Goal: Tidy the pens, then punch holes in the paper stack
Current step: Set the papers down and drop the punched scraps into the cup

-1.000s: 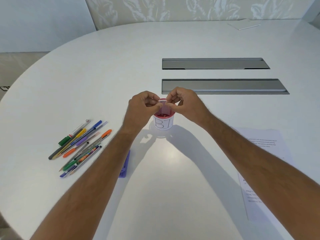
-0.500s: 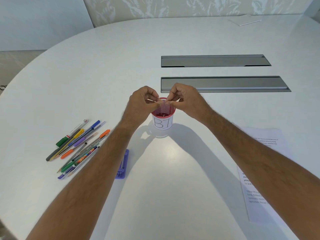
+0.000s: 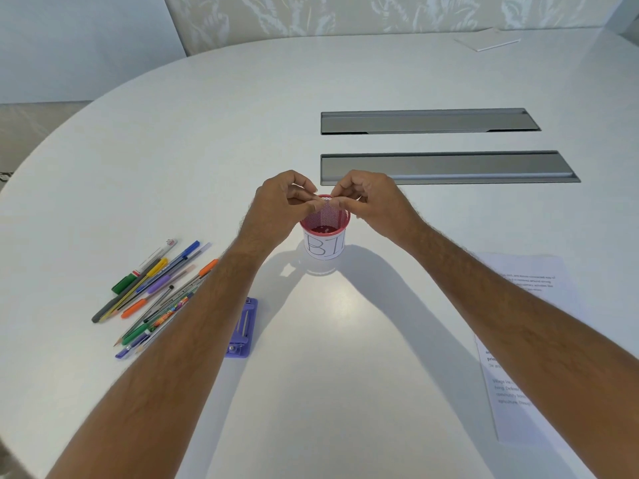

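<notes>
Two bare hands, left (image 3: 276, 209) and right (image 3: 373, 205), met above one pink mesh cup with a white paper label (image 3: 325, 233), fingertips pinched; what they gripped was unclear. About a dozen light, slippery pens (image 3: 155, 288) lay loose at left, best gathered mid-barrel. One purple hole punch (image 3: 242, 330), one thin, floppy paper stack (image 3: 525, 340) at right.

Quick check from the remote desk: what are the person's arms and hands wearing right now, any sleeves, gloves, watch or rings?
Nothing that shows. Both forearms are bare for all of their visible length, with no sleeve edge in view. The left hand and right hand have no gloves. No watch, strap or bracelet sits at either wrist, and no ring can be seen on the fingers that show. Fine hair is visible along both forearms.
</notes>
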`<action>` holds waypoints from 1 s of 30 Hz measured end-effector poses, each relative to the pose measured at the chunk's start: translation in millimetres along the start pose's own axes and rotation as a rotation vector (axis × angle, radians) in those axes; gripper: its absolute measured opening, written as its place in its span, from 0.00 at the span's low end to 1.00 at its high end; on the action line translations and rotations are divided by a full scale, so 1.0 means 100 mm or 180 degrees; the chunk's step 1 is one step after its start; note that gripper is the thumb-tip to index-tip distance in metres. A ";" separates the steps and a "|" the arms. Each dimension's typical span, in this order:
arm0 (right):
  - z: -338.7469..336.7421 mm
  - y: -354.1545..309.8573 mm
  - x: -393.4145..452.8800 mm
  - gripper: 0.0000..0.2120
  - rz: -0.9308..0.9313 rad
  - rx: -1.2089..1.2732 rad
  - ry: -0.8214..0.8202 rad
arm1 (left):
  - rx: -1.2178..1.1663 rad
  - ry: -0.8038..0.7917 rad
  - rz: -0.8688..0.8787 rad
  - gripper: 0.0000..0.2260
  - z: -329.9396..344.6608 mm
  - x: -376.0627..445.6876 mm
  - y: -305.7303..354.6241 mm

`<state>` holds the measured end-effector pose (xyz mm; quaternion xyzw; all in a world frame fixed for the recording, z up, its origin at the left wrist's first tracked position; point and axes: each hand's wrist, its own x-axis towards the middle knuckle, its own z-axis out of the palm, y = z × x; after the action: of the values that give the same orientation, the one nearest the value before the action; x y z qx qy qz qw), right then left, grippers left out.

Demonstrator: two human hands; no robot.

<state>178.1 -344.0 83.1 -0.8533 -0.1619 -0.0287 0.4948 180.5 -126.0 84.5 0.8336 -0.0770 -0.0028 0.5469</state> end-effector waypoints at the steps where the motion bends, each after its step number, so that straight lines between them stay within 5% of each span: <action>1: 0.01 -0.01 0.00 0.02 -0.0055 -0.0103 0.0023 | 0.0051 0.0019 0.0009 0.10 0.00 0.00 0.00; 20: 0.12 -0.03 -0.09 0.05 -0.0393 -0.1526 0.0250 | 0.0997 0.0089 0.0489 0.01 0.08 -0.10 0.07; 30: 0.14 -0.08 -0.23 0.07 -0.0552 -0.1476 0.0509 | 0.0962 0.0428 0.0799 0.13 0.04 -0.26 0.15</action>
<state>152.5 -333.9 77.6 -0.9219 -0.1840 -0.1748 0.2929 152.4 -132.4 94.7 0.8884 -0.1432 0.1326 0.4156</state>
